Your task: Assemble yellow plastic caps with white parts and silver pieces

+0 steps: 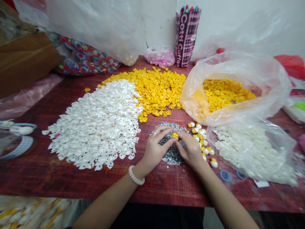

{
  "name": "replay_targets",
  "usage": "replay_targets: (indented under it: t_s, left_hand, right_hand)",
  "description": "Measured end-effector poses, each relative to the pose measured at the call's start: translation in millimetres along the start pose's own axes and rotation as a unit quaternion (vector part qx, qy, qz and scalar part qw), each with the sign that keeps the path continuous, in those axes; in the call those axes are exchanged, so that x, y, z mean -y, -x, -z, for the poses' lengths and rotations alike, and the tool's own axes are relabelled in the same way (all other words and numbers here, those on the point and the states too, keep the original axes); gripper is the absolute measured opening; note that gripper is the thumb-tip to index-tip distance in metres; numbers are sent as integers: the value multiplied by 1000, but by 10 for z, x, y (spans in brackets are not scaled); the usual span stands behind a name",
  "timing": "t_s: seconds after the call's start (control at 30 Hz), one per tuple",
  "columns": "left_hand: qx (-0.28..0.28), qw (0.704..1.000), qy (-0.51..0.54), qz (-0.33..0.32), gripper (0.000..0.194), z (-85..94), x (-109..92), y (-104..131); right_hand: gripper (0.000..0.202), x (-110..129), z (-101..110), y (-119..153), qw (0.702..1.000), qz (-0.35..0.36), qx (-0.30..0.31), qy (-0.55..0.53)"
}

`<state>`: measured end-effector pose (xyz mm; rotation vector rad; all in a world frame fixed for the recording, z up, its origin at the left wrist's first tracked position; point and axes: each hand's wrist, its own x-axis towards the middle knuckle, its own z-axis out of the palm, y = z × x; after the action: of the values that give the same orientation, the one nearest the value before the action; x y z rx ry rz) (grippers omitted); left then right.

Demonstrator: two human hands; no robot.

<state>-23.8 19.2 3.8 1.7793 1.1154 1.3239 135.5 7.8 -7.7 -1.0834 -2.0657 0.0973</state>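
Note:
My left hand (156, 147) and my right hand (190, 149) meet fingertip to fingertip over a small heap of tiny silver metal bits (172, 152) on the red wooden table (47, 171). Both pinch one small yellow plastic piece (175, 135) between them. A white bead bracelet (135, 176) is on my left wrist. Just right of my hands lie several joined yellow-and-white pieces (202, 143). A big pile of white plastic pieces (100, 124) lies to the left. A pile of yellow pieces (152, 89) lies behind it.
A clear bag (238, 68) holding yellow pieces sits at the right, and a bag of white pieces (252, 149) lies in front of it. A pink plaid cup (186, 38) stands at the back wall. A brown box (26, 60) and patterned cloth (85, 58) sit at left.

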Motion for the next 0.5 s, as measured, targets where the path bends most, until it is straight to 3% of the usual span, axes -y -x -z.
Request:
replay_targets:
  t_s: [0.13, 0.3, 0.4, 0.5]
  left_hand:
    - [52, 998, 23, -21, 21, 37, 12, -37]
    - [23, 998, 35, -42, 21, 44, -9, 13]
    - [0, 994, 103, 37, 19, -7, -22, 46]
    - [-36, 956, 245, 158, 13, -102, -16, 67]
  right_hand:
    - [34, -16, 60, 9, 999, 5, 35, -26]
    - [30, 13, 130, 10, 990, -59, 62, -115]
    - [29, 63, 128, 0, 981, -107, 41, -157]
    - [26, 111, 97, -20, 989, -92, 6, -117]
